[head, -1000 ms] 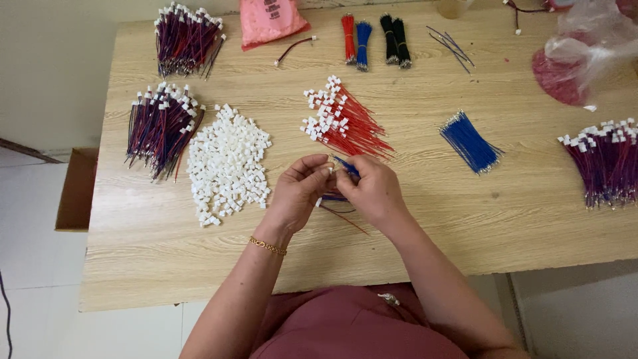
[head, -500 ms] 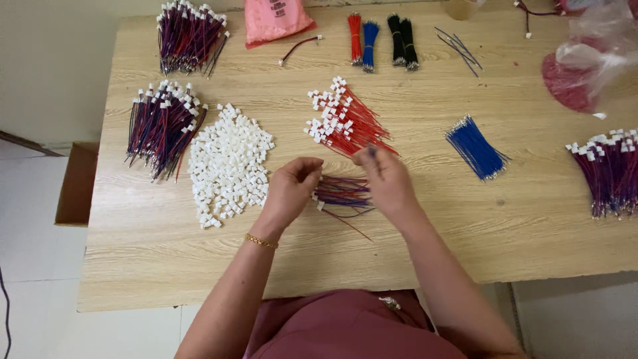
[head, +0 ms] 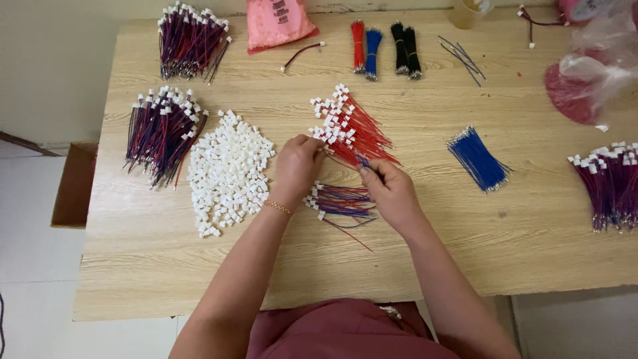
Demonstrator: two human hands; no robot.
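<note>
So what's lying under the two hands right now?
A small bundle of red and blue wires with white connectors lies on the table between the left hand and right hand. Anything under the palms is hidden.

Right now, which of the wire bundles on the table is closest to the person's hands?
The small red-and-blue bundle lying between the left hand and the right hand; the red pile sits just beyond, the others farther off.

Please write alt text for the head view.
Two bare hands, left hand and right hand, work at a pile of red wires with white connectors on a wooden table, beside a heap of loose white connectors.
</note>
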